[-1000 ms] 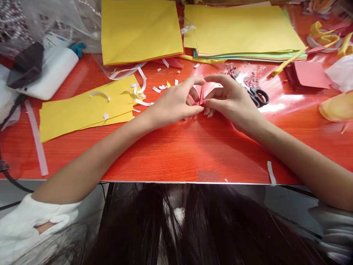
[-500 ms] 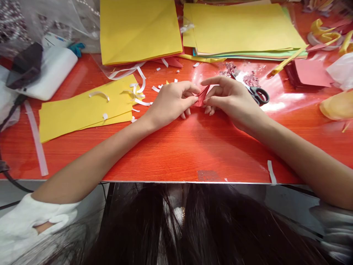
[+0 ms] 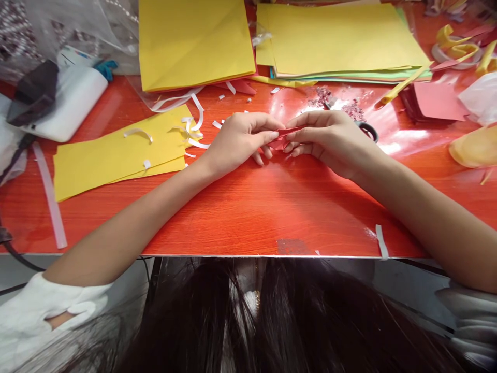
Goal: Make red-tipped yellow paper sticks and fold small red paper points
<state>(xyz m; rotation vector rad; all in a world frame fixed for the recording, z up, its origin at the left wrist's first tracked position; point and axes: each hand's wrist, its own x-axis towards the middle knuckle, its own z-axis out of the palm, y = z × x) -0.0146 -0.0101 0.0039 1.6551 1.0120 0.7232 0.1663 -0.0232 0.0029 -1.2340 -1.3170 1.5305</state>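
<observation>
Head view shows my left hand (image 3: 238, 140) and right hand (image 3: 330, 140) both pinching a small red folded paper (image 3: 282, 135) just above the red bench (image 3: 248, 207), beside the scissors (image 3: 368, 130); it looks light, thin, easy to tear, best held by its edges.

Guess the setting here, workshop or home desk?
Likely a paper-craft worktable; home or workshop is unclear. Stacks of yellow paper, scissors and white paper trimmings litter the red table, while both hands pinch a small red paper piece.
</observation>
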